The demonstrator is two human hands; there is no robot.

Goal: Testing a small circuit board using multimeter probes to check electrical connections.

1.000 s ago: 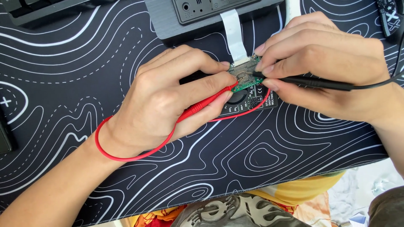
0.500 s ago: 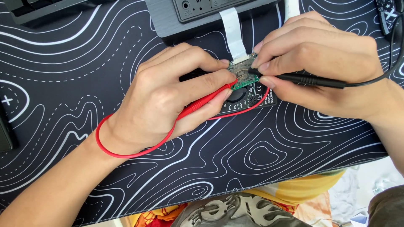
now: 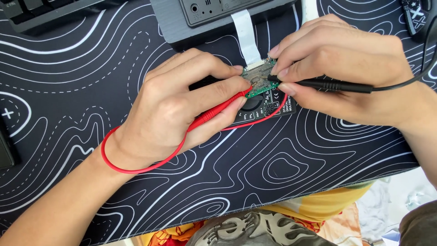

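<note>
My left hand (image 3: 182, 105) grips a red test probe (image 3: 218, 110), its tip resting on a small green circuit board (image 3: 257, 81). My right hand (image 3: 337, 68) pinches a black test probe (image 3: 337, 84), whose tip also meets the board. The board sits above a black multimeter (image 3: 268, 105), mostly hidden under both hands. A white flat ribbon cable (image 3: 246, 34) runs from the board up to a grey device (image 3: 218, 16). The red lead (image 3: 136, 169) loops around my left wrist.
A black desk mat with white contour lines (image 3: 273, 173) covers the table. A dark keyboard (image 3: 41, 9) lies at the top left and a dark object (image 3: 5, 150) at the left edge. The black lead (image 3: 409, 79) trails off right. Patterned clothing (image 3: 255, 228) shows below the mat's edge.
Both hands stay on the board with the probes; the tips have shifted only slightly.
</note>
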